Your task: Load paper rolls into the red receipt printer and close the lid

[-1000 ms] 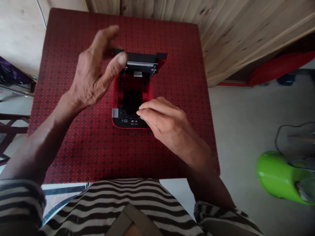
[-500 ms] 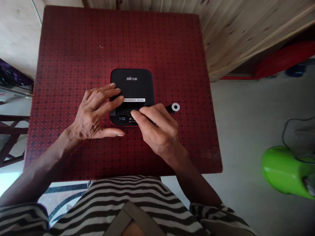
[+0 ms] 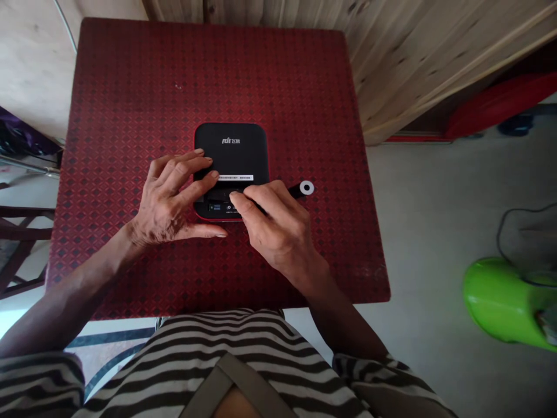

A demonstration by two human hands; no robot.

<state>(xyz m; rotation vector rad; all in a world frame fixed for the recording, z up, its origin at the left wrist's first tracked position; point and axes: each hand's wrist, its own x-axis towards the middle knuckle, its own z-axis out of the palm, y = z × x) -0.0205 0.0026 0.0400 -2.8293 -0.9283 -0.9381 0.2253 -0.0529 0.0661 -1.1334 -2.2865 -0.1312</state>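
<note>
A black device with a thin red edge and white lettering (image 3: 232, 154) lies flat on the red patterned table (image 3: 261, 75). My left hand (image 3: 167, 200) is spread, its fingertips resting on the device's left side and its thumb stretched below the near edge. Over the device's lower right part, my right hand (image 3: 278, 226) has its fingers closed round a dark stick-like tool with a white round end (image 3: 307, 187). That end sticks out to the right past the knuckles. The tool's other end is hidden under my fingers.
Beyond the table's far edge stands a wooden plank wall (image 3: 282, 14). A bright green bin (image 3: 500, 299) is on the floor at right, beside a dark cable. Dark wooden furniture (image 3: 26, 232) stands at left.
The view has shifted slightly. Both hands keep nearly the same pose on the device, and the tool is still in my right hand.
</note>
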